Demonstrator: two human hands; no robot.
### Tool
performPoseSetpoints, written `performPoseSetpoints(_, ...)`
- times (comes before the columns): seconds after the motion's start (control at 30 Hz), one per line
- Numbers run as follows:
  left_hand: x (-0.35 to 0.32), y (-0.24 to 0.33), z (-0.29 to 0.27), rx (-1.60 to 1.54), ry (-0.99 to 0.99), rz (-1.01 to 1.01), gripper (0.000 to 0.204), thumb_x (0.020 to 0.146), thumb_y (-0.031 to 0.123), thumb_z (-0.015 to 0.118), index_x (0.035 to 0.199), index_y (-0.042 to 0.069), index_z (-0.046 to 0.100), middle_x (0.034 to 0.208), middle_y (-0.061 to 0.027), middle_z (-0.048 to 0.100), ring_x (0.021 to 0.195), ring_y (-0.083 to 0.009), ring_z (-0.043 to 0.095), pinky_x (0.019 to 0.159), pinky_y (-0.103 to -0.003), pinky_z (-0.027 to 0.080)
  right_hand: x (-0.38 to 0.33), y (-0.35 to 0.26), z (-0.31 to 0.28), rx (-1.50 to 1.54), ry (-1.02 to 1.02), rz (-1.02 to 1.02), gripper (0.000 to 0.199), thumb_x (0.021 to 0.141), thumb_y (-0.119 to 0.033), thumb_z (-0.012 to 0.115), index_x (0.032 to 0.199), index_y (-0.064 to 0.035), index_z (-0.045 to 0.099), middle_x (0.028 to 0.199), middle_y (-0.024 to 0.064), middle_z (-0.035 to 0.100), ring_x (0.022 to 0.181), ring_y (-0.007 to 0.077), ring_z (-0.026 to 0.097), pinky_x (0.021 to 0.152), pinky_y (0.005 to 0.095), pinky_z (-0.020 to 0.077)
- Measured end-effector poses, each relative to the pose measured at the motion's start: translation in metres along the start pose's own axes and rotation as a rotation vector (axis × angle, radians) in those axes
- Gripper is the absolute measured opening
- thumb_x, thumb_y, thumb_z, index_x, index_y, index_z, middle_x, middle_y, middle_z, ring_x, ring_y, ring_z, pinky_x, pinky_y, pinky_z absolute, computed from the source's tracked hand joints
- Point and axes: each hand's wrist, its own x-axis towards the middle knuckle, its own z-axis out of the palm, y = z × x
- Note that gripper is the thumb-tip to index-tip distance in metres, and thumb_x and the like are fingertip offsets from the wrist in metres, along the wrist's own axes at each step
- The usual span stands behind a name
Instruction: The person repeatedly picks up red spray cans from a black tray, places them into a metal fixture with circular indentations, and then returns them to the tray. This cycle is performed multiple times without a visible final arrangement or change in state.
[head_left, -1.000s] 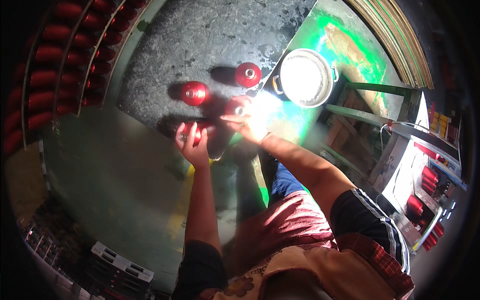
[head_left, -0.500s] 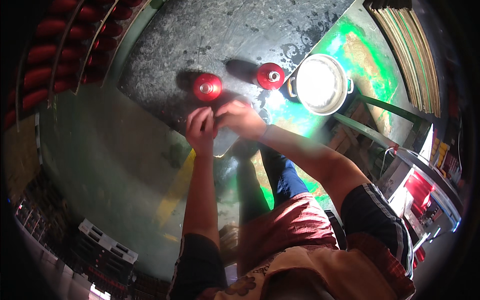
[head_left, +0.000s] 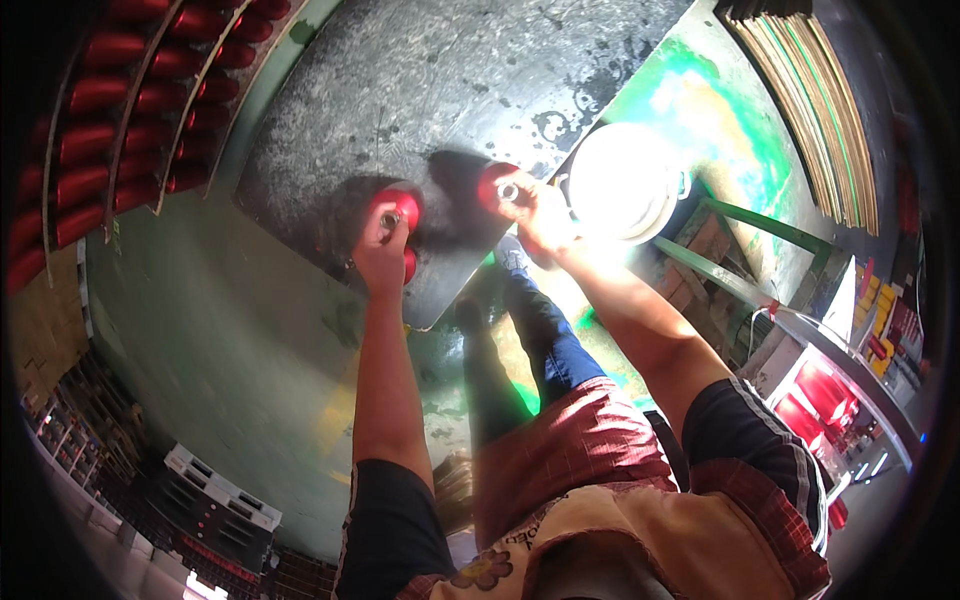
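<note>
Two red bottles with bare metal necks stand on a dark, scuffed table (head_left: 420, 110). My left hand (head_left: 378, 262) is closed at the neck of the left red bottle (head_left: 408, 203), thumb and fingers around its top. Just below it, beside my left wrist, shows another rounded red thing (head_left: 409, 265), mostly hidden by the hand. My right hand (head_left: 545, 222) reaches across to the right red bottle (head_left: 489, 184) and grips its top near the neck. Right of that hand stands a round metal pot (head_left: 622, 185) with two side handles, washed out by bright light.
Rows of red bottles lie in racks (head_left: 130, 98) at the upper left. A stack of flat sheets (head_left: 800, 115) stands at the upper right. A green metal frame (head_left: 765, 225) is below it, and a crate-like unit (head_left: 220, 490) sits at the lower left.
My hands were together in front of the left bottle. They have parted: the left is now on the left bottle's neck, the right has moved right onto the other bottle.
</note>
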Motion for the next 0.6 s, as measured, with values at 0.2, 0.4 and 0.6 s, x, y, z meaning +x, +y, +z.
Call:
performPoseSetpoints(0.2,-0.099,0.04,-0.019,0.093,-0.054,0.103,0.018,0.082,0.007,0.074,0.099,0.004,0.068,0.073,-0.0003,0.055,0.068,-0.005,0.051,0.063,-0.024,0.046,-0.091,0.007,-0.058,0.207,-0.165,-0.069,0.031,0.087,-0.017,0.069,0.115,-0.0045,0.065,0.1,0.0064,0.068,0.088,0.016,0.063,0.082,0.0319,0.0514)
performPoseSetpoints(0.4,-0.246,0.108,-0.066,-0.087,-0.344,0.133,0.02,0.084,-0.005,0.069,0.103,-0.002,0.066,0.091,-0.003,0.065,0.085,-0.0111,0.06,0.074,-0.028,0.051,-0.242,-0.031,-0.107,0.432,-0.091,-0.369,0.027,0.09,-0.02,0.067,0.112,-0.0032,0.066,0.086,0.0048,0.065,0.079,0.0142,0.059,0.071,0.0298,0.0492)
performPoseSetpoints(0.6,-0.376,0.139,-0.115,-0.14,-0.752,-0.02,0.023,0.082,-0.007,0.067,0.104,-0.001,0.066,0.076,-0.002,0.06,0.054,-0.0041,0.046,0.044,-0.021,0.034,-0.519,-0.117,-0.164,0.084,0.278,-0.248,0.028,0.085,-0.024,0.069,0.109,-0.0099,0.07,0.085,0.0055,0.07,0.073,0.0141,0.061,0.07,0.032,0.0508)
